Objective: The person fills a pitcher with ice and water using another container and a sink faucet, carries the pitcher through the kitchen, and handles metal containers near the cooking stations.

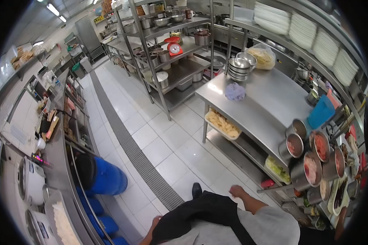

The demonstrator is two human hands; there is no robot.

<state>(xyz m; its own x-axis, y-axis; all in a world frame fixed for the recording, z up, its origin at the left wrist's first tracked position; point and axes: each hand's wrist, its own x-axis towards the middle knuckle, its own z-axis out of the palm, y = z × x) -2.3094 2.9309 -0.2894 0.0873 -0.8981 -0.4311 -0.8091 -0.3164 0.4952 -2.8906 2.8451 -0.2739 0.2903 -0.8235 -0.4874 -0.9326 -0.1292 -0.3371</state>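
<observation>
My right hand (236, 191) hangs over the tiled floor beside my apron (204, 210), its fingers curled, with nothing visible in it. It is apart from the steel table (270, 106) on the right. Low at my other side, my left hand (155, 221) is only partly in view; its fingers are too hidden to read. Closest to it are the floor drain grating (137, 157) and a blue barrel (110, 175), neither touched. On the table stand stacked metal bowls (238, 70), a crumpled purple item (235, 92) and a clear bag of pale food (261, 57).
Below the tabletop sit trays of yellowish pieces (223, 123) and green vegetables (278, 169). Several metal containers of food (312, 169) crowd the right. A shelving rack (176, 65) with a red scale (175, 49) stands ahead. Rice cookers (30, 179) line the left counter.
</observation>
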